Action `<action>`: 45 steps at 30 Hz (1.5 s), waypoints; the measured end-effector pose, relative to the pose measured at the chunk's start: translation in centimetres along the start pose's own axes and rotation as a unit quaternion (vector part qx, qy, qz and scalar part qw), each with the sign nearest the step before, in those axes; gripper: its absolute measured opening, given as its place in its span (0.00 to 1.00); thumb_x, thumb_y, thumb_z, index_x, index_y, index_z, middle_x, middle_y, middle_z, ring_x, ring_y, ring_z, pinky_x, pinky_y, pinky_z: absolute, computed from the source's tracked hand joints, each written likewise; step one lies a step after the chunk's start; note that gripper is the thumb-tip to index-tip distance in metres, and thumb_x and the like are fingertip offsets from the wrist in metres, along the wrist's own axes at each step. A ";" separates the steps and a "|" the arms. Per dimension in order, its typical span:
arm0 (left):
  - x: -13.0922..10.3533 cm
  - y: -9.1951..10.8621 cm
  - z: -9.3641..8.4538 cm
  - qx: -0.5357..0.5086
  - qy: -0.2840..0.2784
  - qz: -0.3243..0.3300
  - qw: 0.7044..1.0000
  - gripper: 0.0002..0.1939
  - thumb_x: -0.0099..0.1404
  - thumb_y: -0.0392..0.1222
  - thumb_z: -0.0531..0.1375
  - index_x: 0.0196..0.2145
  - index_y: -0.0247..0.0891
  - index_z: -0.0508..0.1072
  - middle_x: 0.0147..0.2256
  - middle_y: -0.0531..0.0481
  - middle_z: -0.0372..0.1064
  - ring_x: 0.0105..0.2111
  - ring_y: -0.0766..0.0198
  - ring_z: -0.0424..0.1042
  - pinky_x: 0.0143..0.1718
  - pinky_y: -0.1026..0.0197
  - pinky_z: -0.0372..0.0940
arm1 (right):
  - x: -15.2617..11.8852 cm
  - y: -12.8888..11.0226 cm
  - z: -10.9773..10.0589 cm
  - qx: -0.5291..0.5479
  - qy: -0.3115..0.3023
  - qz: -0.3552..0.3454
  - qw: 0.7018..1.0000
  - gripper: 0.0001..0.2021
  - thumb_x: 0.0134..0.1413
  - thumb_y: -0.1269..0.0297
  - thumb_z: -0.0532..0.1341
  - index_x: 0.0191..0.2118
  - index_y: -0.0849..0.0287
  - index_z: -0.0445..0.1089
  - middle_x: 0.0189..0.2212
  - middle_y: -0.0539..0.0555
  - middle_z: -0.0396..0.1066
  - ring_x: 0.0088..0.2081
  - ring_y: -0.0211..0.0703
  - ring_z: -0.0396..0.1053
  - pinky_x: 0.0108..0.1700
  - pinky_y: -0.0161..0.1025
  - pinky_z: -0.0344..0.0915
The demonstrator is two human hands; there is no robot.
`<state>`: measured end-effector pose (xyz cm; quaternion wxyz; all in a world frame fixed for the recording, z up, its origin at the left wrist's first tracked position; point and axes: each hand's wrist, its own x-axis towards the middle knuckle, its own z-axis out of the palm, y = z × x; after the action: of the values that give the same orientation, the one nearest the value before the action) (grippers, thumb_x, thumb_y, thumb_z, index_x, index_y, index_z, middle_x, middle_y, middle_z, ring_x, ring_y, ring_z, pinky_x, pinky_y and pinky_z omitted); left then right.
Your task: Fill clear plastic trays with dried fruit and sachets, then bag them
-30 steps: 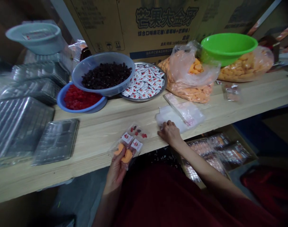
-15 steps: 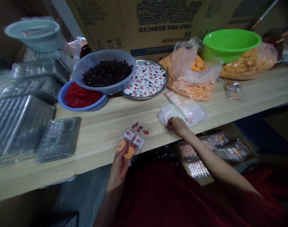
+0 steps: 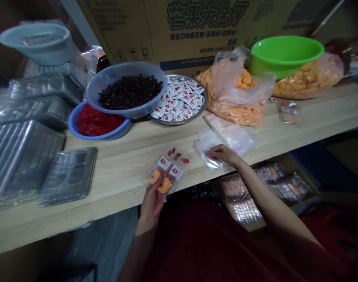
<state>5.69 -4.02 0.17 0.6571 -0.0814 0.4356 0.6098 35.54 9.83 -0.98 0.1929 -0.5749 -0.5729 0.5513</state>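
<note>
My left hand (image 3: 152,200) grips a clear plastic tray (image 3: 185,152) by its near edge, over the front of the table. Red and dark candies sit in the tray's far end, two white printed sachets (image 3: 176,172) in the middle, and two orange pieces (image 3: 165,185) by my thumb. My right hand (image 3: 223,154) is closed in a pinch on a thin clear plastic bag (image 3: 211,161). That bag lies at the left of a loose pile of clear bags (image 3: 239,139); its exact edge under my fingers is hard to make out.
Behind stand a bowl of dark candies (image 3: 129,92), a blue bowl of red candies (image 3: 98,121), a metal plate of sachets (image 3: 180,100) and a bag of orange pieces (image 3: 240,109). Stacked clear trays (image 3: 23,156) fill the left. Below the edge, a carton holds packed bags (image 3: 243,201).
My right hand has shifted the pinched bag slightly toward the table's front edge, and its fingers show more. The tray in my left hand has moved slightly right and up in view.
</note>
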 end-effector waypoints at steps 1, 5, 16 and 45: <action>0.0 -0.1 0.4 0.001 -0.006 0.001 1.000 0.15 0.67 0.25 0.59 0.50 0.32 0.77 0.48 0.41 0.79 0.46 0.57 0.80 0.58 0.49 0.71 | 0.0 0.0 0.0 0.000 -0.003 0.004 1.000 0.30 0.38 0.32 0.67 0.22 0.61 0.72 0.19 0.51 0.68 0.24 0.36 0.61 0.29 0.35 0.58; 0.0 -0.4 1.8 0.008 -0.034 0.009 0.999 0.15 0.67 0.26 0.60 0.50 0.33 0.77 0.50 0.43 0.79 0.47 0.59 0.80 0.57 0.51 0.72 | -0.6 -0.4 1.2 -0.071 0.024 -0.007 0.997 0.27 0.43 0.36 0.66 0.24 0.60 0.70 0.22 0.52 0.70 0.26 0.38 0.63 0.32 0.36 0.60; -0.5 0.5 1.9 0.004 -0.003 0.016 1.000 0.18 0.67 0.25 0.60 0.53 0.35 0.76 0.49 0.43 0.79 0.49 0.59 0.79 0.56 0.53 0.73 | -2.9 -4.7 5.7 -0.523 0.113 0.043 0.844 0.16 0.67 0.60 0.55 0.48 0.64 0.74 0.45 0.65 0.73 0.46 0.52 0.74 0.43 0.40 0.67; -0.3 0.8 0.6 -0.030 -0.002 0.013 0.999 0.19 0.68 0.26 0.59 0.55 0.34 0.74 0.51 0.40 0.78 0.49 0.57 0.80 0.57 0.50 0.72 | 0.8 -2.8 1.9 -0.332 0.072 0.010 0.940 0.06 0.42 0.73 0.69 0.22 0.59 0.72 0.22 0.50 0.72 0.27 0.38 0.67 0.31 0.33 0.58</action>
<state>5.26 -3.68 1.08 0.6473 -0.0943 0.4173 0.6308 32.41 10.50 0.47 0.0257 -0.6500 -0.7024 0.2888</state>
